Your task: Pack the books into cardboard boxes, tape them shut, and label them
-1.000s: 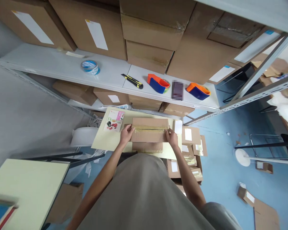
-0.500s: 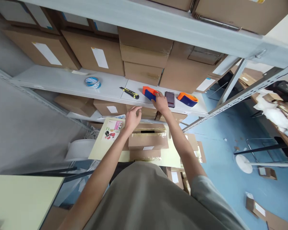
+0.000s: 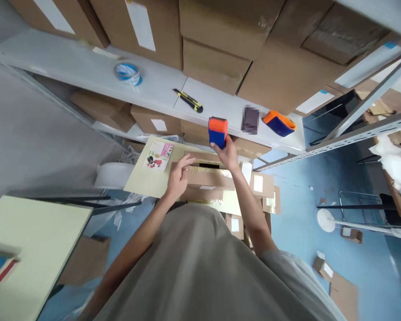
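Note:
My right hand (image 3: 228,154) is closed on the lower, blue part of an orange-and-blue strap-like thing (image 3: 218,130), raised in front of the shelf edge. Its exact kind I cannot make out. My left hand (image 3: 179,174) is open and holds nothing, fingers stretched over the left end of a taped cardboard box (image 3: 209,177). A similar orange-and-blue looped thing (image 3: 279,123) lies on the shelf to the right, beside a blurred dark phone-like object (image 3: 250,119). Left of these on the shelf is a yellow-and-black utility knife (image 3: 189,100).
A blue-and-white tape roll (image 3: 128,74) rests on the grey shelf (image 3: 160,84), with large cartons (image 3: 217,64) behind it. Below, a pale yellow table (image 3: 145,178) bears a printed leaflet (image 3: 158,155). A metal upright (image 3: 341,149) stands at right; another pale table (image 3: 30,249) is at left.
My right hand has lifted the orange-and-blue thing off the shelf and drawn it toward me. My left hand has moved back from the shelf edge to above the box. The view has tilted down.

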The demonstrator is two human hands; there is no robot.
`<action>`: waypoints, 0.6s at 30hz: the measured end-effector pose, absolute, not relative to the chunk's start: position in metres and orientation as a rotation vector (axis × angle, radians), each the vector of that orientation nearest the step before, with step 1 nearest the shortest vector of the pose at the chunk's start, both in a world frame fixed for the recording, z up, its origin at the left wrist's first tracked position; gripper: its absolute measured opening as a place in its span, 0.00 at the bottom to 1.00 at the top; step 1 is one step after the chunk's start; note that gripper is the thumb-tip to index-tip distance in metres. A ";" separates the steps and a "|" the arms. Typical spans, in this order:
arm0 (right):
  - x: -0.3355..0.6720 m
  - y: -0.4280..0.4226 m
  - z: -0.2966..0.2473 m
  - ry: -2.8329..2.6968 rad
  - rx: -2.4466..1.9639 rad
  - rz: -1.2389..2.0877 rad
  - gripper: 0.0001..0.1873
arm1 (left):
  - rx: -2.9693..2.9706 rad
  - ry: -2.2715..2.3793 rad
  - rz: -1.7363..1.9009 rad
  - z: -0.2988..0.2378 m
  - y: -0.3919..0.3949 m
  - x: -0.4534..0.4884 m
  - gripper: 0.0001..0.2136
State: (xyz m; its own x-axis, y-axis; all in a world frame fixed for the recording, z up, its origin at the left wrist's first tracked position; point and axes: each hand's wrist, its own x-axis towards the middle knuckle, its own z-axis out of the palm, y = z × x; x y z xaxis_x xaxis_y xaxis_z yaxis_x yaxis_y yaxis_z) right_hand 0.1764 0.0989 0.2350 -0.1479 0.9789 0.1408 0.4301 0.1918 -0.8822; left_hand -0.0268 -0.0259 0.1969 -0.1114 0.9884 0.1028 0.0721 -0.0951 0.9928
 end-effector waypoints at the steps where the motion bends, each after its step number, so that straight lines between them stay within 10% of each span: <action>1: 0.174 0.073 0.226 -1.596 -1.281 1.073 0.32 | 1.270 1.286 1.347 0.194 -0.037 -0.025 0.22; 18: 0.142 -0.062 0.203 -1.358 -1.177 1.503 0.38 | 1.183 1.398 1.249 0.188 -0.090 -0.024 0.17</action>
